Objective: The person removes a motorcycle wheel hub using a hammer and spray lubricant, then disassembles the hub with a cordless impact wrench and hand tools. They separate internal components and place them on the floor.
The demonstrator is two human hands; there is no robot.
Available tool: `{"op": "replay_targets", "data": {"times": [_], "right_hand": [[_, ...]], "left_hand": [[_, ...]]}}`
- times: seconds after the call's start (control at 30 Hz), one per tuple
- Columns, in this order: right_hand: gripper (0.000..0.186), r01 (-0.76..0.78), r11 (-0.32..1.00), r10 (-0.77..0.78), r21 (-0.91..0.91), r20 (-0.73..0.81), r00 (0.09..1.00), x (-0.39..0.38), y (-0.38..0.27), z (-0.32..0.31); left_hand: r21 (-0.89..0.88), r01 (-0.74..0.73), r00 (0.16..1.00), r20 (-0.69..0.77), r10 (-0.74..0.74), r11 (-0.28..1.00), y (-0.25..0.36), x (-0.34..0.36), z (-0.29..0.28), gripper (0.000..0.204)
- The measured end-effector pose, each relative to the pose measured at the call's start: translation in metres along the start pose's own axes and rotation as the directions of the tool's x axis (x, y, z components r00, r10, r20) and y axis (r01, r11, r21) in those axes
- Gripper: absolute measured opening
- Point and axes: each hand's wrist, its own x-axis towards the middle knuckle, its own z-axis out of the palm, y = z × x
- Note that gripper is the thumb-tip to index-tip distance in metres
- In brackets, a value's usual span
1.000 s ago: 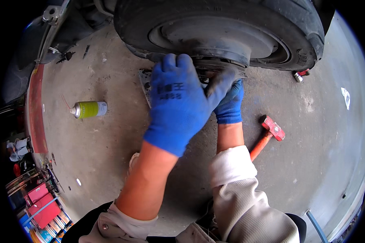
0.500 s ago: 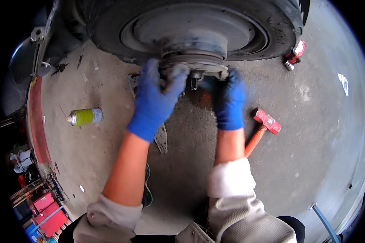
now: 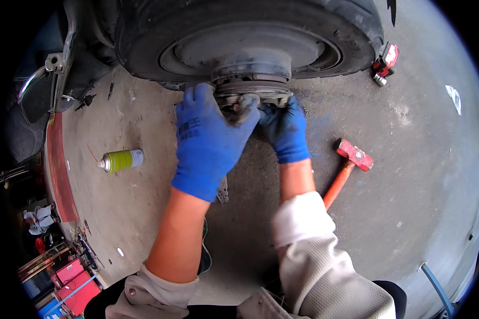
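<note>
A large wheel with a black tyre (image 3: 143, 45) fills the top of the view. From its middle a round, dirty metal brake assembly (image 3: 254, 87) sticks out toward me. My left hand (image 3: 207, 139), in a blue work glove, is closed at the assembly's lower left, thumb in front and fingers reaching up its side. My right hand (image 3: 288, 130), also gloved, is closed at the lower right, with blackened fingertips bent in under the rim. Both hands nearly meet at the assembly's underside. Whatever small part the right fingers hold is hidden.
On the concrete floor lie a red sledgehammer (image 3: 355, 155) at right, a green-and-white spray can (image 3: 123, 160) at left and a red power tool (image 3: 386, 59) by the tyre. A perforated metal plate (image 3: 223, 190) shows partly beneath my left hand.
My right hand has moved inward and its fingers have closed in under the assembly. My left hand has shifted slightly right, its thumb now covering the centre shaft. The view has shifted a little.
</note>
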Motion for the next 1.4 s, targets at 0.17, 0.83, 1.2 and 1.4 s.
{"op": "replay_targets", "data": {"times": [0.17,0.83,1.2,1.4], "right_hand": [[0.030,0.215,0.296,-0.353,-0.931,0.103,0.930,-0.058,-0.027,0.075],[0.028,0.349,0.563,-0.399,-0.749,0.124,0.909,-0.053,-0.011,0.049],[0.027,0.383,-0.388,-0.438,-0.839,0.533,0.724,-0.101,-0.026,0.122],[0.028,0.090,0.859,-0.225,-0.505,-0.214,0.951,-0.078,0.010,-0.021]], "left_hand": [[-0.655,0.235,0.971,0.130,-0.199,0.718,-0.047,-0.007,-0.021,0.037],[-0.313,0.195,0.979,0.117,-0.166,0.929,-0.034,-0.002,-0.009,0.052],[-0.805,0.392,0.920,0.341,-0.193,0.446,-0.052,-0.015,0.000,0.055],[-0.063,0.185,0.963,0.209,-0.168,0.981,-0.019,-0.080,-0.018,0.056]]}}
